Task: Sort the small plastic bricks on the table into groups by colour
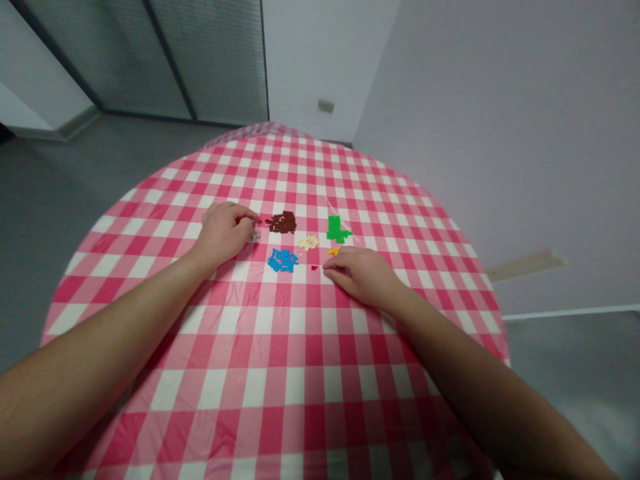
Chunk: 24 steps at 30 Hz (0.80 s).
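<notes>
My left hand rests on the cloth at the left of the small building-brick pieces, fingers curled and thumb close to the index finger. Beside its fingertips lie a few clear or grey pieces, partly covered by the hand. The dark brown pile is just to its right. My right hand is closed in a pinch; what is between its fingertips, if anything, is too small to make out. Left of those fingertips sits a small red piece. Yellow pieces show behind the right hand, partly hidden.
Blue pieces lie in a loose pile between my hands, with cream pieces behind and green pieces farther right. A red-and-white checked cloth covers the round table. A wall stands close on the right.
</notes>
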Each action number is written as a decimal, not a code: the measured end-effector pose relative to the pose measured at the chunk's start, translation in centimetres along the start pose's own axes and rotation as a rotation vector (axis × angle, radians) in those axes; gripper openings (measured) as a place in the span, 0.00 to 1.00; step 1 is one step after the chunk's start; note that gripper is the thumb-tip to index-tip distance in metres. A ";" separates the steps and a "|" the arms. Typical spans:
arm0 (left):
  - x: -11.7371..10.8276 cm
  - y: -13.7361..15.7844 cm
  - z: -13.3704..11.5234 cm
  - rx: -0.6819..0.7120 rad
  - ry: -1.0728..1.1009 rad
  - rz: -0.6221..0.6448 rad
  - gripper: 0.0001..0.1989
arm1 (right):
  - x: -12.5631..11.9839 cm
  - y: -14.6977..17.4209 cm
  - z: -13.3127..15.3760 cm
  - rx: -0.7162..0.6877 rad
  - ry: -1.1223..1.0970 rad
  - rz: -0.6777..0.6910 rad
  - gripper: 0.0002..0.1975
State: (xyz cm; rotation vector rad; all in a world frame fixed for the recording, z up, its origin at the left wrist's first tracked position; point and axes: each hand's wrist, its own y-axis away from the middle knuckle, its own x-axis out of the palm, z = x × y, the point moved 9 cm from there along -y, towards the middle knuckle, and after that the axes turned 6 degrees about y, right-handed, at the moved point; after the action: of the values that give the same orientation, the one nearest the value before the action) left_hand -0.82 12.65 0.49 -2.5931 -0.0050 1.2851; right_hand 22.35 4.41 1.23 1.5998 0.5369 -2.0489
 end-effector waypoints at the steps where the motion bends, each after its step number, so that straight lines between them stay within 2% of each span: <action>1: 0.0 0.0 0.0 0.005 0.000 0.002 0.17 | 0.0 -0.1 -0.1 0.011 0.001 -0.005 0.11; 11: 0.0 0.0 0.0 0.014 -0.011 0.000 0.17 | 0.1 -0.3 0.0 0.047 0.059 -0.004 0.14; 17: -0.2 0.1 -0.2 0.008 0.000 -0.013 0.17 | -0.7 0.1 -0.3 0.053 0.074 -0.038 0.16; 24: 0.0 0.0 0.0 0.006 -0.001 0.001 0.16 | 0.1 0.5 0.2 -0.018 0.052 0.038 0.14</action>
State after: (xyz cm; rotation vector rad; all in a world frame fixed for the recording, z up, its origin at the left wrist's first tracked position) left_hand -0.79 12.66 0.49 -2.5878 0.0008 1.2847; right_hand 22.47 3.87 1.21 1.6442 0.5382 -1.9740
